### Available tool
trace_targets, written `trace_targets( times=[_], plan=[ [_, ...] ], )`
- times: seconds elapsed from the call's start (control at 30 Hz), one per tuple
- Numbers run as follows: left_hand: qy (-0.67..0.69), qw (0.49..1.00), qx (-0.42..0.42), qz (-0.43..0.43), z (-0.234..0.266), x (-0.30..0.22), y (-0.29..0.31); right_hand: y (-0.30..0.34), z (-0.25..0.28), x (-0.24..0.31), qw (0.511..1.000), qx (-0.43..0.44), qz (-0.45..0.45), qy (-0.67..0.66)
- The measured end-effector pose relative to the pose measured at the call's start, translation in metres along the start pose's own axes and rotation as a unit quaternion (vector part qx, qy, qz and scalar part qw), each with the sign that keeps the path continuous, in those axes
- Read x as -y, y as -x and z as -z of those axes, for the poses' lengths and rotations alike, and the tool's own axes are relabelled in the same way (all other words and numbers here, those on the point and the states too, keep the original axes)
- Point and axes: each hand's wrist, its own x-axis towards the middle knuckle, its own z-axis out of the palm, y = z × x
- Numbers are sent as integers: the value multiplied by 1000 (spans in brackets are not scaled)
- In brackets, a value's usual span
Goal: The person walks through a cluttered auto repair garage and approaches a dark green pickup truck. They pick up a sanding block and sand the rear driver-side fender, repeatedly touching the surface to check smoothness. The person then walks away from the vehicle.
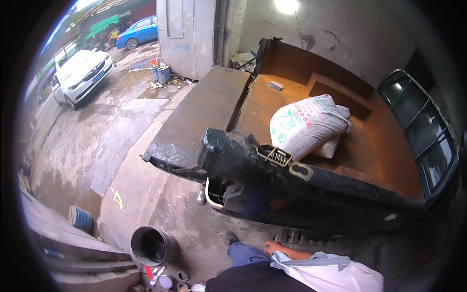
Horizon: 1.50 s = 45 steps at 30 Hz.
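Observation:
My right hand hangs beside my blue trouser leg, below the dark side of a pickup truck bed. Its fingers point away and are mostly hidden, so whether it grips anything does not show. My left hand is not in view. In the rusty orange bed lies a stuffed white sack with green and red print, resting on another pale sack. The tailgate is folded down. A latch with a coil spring sits on the bed's near corner.
A dark open bucket stands at lower left, near a red-handled brush and several cans. A blue pail lies farther left. Blue paint buckets stand by a metal door. Outside are a white car and a blue car.

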Motion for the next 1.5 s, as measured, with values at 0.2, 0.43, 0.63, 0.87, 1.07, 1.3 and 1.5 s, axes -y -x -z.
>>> trace_targets(
  times=[0.2,0.43,0.63,0.87,1.07,1.3,1.5],
  plan=[
    [-11,1000,-8,17,6,-44,-18,-67,-11,2,998,55,12,-6],
    [77,993,-54,73,36,19,63,-98,24,105,999,52,7,-8],
    [234,959,-82,139,32,70,151,-107,16,167,992,47,83,82],
    [392,896,-117,171,34,102,200,-132,14,299,967,127,94,200],
    [471,857,-130,161,36,95,184,-171,-7,385,925,186,155,291],
    [498,843,-140,146,57,79,148,-203,-29,466,892,191,199,357],
    [486,850,-148,139,90,49,102,-225,-22,528,889,185,206,365]
  ],
)
